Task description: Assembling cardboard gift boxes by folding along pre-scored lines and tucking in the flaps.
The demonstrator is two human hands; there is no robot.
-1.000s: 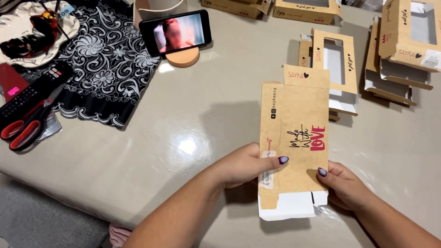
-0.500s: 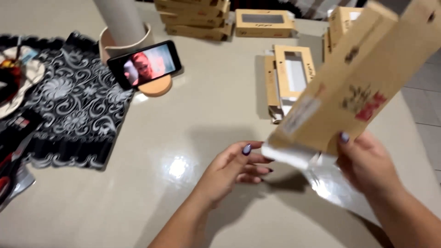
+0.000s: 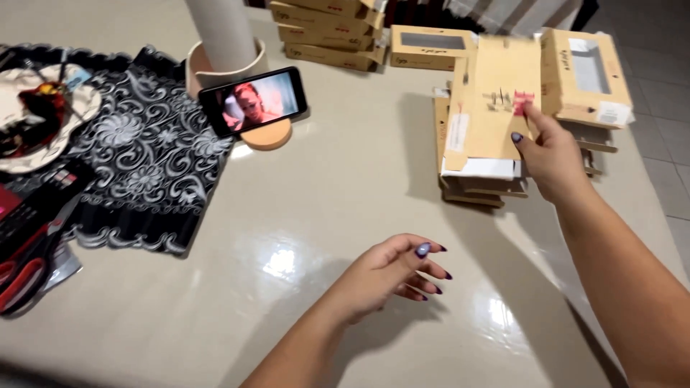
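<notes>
Head view: right hand (image 3: 550, 154) pinches flat kraft box (image 3: 492, 108) at two o'clock; left hand (image 3: 392, 276) hovers, fingers loosely spread.

A matt brown cardboard box (image 3: 492, 108), flat and smooth, is held by the right hand (image 3: 550, 154) at about 2 o'clock. The stacked boxes (image 3: 327, 32) at 12 o'clock are of the same matt cardboard, some with clear glossy windows. The beige tabletop (image 3: 345, 187) is seen polished and glossy, with light reflected. A black patterned cloth (image 3: 136, 162) at 9 o'clock looks soft and matt. The phone (image 3: 253, 100) has a glossy screen.
</notes>
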